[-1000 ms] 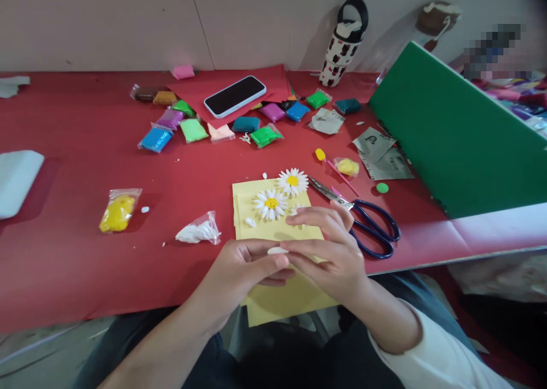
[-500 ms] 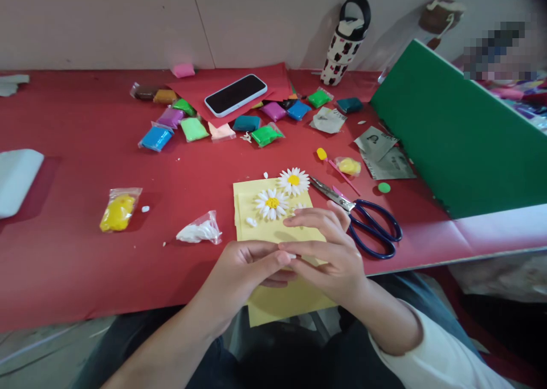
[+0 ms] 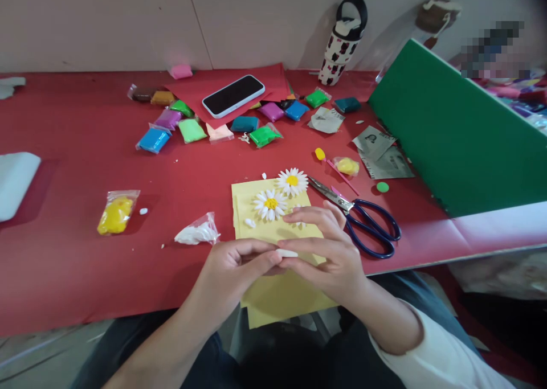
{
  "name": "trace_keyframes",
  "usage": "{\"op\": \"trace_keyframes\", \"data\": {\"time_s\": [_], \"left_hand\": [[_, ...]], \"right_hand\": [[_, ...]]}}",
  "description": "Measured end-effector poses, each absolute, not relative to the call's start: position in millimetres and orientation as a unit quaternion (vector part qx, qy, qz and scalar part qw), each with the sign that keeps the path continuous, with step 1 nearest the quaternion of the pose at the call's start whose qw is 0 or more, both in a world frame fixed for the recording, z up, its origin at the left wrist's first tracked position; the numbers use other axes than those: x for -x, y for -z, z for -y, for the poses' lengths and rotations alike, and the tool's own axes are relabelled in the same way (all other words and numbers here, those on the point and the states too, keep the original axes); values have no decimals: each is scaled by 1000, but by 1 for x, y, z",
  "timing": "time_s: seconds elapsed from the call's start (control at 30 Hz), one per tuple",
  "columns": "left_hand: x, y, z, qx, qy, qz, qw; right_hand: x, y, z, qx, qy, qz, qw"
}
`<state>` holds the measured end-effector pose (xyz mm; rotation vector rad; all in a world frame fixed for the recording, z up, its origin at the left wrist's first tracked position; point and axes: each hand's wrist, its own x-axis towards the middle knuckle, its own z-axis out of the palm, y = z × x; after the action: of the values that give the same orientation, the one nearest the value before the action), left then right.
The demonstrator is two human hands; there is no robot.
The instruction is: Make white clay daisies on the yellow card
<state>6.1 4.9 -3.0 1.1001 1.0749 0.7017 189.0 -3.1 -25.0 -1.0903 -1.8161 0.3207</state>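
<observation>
Both hands are nearly closed in a fingertip pinch over the yellow paper sheets (image 3: 282, 303): the left hand (image 3: 235, 269) has the left end of a small white clay piece (image 3: 287, 253) at its thumb and forefinger, while the right hand (image 3: 337, 258) has the rest of it between thumb and forefinger, its other fingers loosely spread and raised. The piece is slim, smooth and matt, rather like a petal with tapered ends. It should weigh almost nothing and feel soft and slightly springy, so a firm squeeze would likely flatten it or leave a print; the kindest hold is a light one with the finger pads, spread along its length rather than nipping the narrow tips. Beyond the hands, two daisy flowers (image 3: 270, 204) lie on the paper, their thin white petals radiating from yellow centres; that of the nearer one looks bumpy. Those petals look delicate, and lifting a flower from beneath its centre would probably spare them. The paper is thin, flat and slightly misaligned. Just beside it, steel-bladed scissors (image 3: 346, 204) with dark blue looped handles rest on the red bench (image 3: 64, 263), stiff and hard against all this softness. On the other side sits a crinkled clear bag of white clay (image 3: 196, 233), and farther left a plumper packet of yellow clay (image 3: 115, 215).
</observation>
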Motion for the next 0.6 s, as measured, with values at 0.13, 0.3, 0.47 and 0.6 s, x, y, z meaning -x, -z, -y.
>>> {"op": "trace_keyframes", "data": {"time_s": [0.13,0.3,0.47,0.6], "left_hand": [[-6,3,-4,-542,-345,-483,595],[-8,5,-5,-514,-356,-480,615],[-9,6,-7,-489,-351,-491,630],[-8,4,-7,-599,-369,-487,518]], "right_hand": [[-191,25,3,445,-160,738,481],[-192,25,2,442,-139,746,478],[-193,25,2,455,-111,743,478],[-193,26,3,458,-130,732,487]]}}
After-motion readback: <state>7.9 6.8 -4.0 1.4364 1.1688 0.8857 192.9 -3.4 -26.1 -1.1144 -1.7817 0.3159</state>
